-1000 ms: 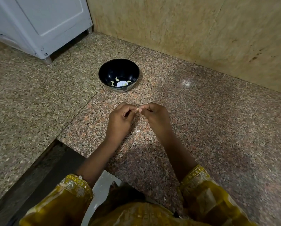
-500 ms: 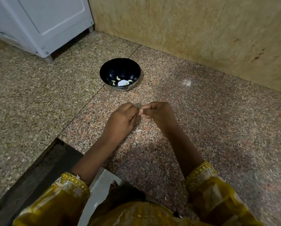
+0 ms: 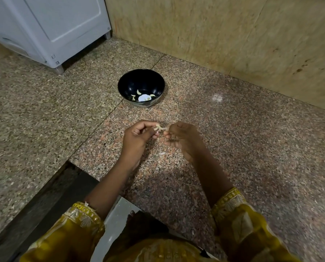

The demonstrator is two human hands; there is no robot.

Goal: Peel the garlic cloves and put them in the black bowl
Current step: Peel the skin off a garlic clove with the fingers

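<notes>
The fingers of my left hand are curled in and pinch a small pale garlic clove at the tips, with the thumb pressed against it. The fingers of my right hand are curled too and pinch a thin strip of papery skin that stretches across the short gap to the clove. So, as I judge it, this clove is only partly peeled and not ready to drop. Both hands hover close together on the near side of the round glossy black bowl, a little apart from it, wrists bent and forearms coming up from my yellow embroidered sleeves. Inside the bowl lie a few peeled cream-coloured cloves around a white patch at the bottom; whether that patch is a thing or a reflection I cannot tell. That part of the job is done. I see no heap of unpeeled garlic near the bowl, so how many remain I cannot say. The bowl sits on the speckled granite floor, with a white cabinet-like appliance beyond it to the left.
</notes>
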